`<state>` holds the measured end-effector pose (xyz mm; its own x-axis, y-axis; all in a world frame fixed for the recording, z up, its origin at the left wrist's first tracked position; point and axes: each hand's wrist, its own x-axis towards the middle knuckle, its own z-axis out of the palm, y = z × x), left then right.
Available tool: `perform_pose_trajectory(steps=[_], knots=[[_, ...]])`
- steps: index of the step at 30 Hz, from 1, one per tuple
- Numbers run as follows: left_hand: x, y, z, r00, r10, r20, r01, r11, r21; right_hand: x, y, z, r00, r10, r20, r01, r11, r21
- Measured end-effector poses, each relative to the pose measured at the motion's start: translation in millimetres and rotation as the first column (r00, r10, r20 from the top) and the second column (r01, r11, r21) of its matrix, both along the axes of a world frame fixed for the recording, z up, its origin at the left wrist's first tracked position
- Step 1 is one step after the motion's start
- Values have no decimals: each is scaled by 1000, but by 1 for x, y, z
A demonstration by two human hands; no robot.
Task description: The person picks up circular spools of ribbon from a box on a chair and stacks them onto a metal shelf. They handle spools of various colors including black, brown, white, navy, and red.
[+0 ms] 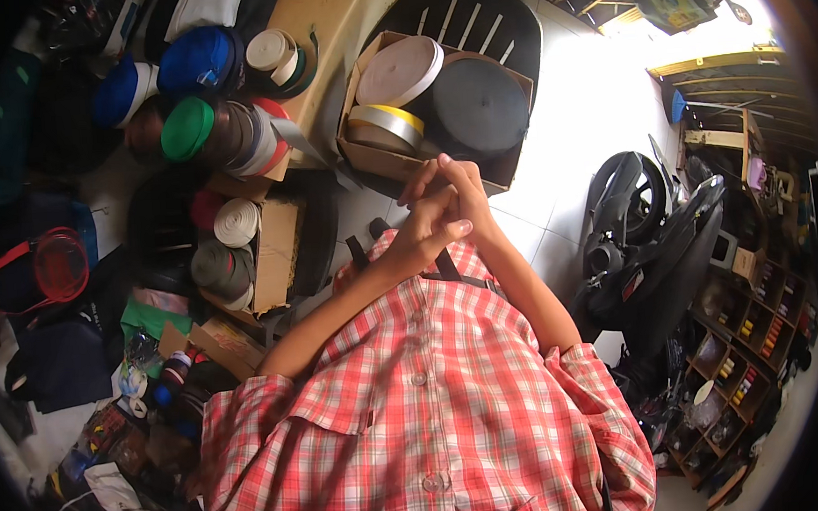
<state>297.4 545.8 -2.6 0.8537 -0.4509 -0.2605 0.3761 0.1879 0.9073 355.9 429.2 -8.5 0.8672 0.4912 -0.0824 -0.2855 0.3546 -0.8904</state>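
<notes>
My left hand (pixel 419 237) and my right hand (pixel 467 194) are brought together in front of my chest, the fingers bent and overlapping. No object shows in either one, though the palms are partly hidden. Just beyond them stands a cardboard box (pixel 386 161) on a black slatted plastic chair (pixel 525 38). Inside the box lie a large pale pink roll of webbing (pixel 400 70), a large dark grey roll (pixel 480 104) and a smaller white-and-yellow roll (pixel 386 130). Neither hand appears to hold these rolls.
To the left, webbing rolls in blue (pixel 193 63), green (pixel 187 128) and cream (pixel 236 222) are stacked near a tan tabletop (pixel 320 22). Bags and loose goods crowd the lower left. A black motorcycle (pixel 657 250) and a wooden compartment rack (pixel 748 366) stand at the right.
</notes>
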Motion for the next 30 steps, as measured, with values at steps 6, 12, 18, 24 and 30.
perform_pose_trajectory(steps=[6, 12, 18, 24, 30], knots=[[25, -41, -14, 946, 78, 315, -153, 964, 219, 3, -45, -115, 992, -1, 130, 44, 944, -327], [49, -77, -3, 904, 299, 305, -338, 938, 81, 22, -54, -116, 778, -12, 628, 372, 814, -446], [88, -46, -5, 977, 92, -194, -175, 862, -477, 64, -42, -28, 755, 159, -636, 30, 961, 276], [115, -81, 5, 982, 151, -113, -166, 977, -133, 45, -56, -100, 851, -168, -497, 164, 985, -54], [126, -106, -13, 950, 309, -40, -303, 945, 124, 67, -90, -112, 805, 166, -570, 165, 860, 483]])
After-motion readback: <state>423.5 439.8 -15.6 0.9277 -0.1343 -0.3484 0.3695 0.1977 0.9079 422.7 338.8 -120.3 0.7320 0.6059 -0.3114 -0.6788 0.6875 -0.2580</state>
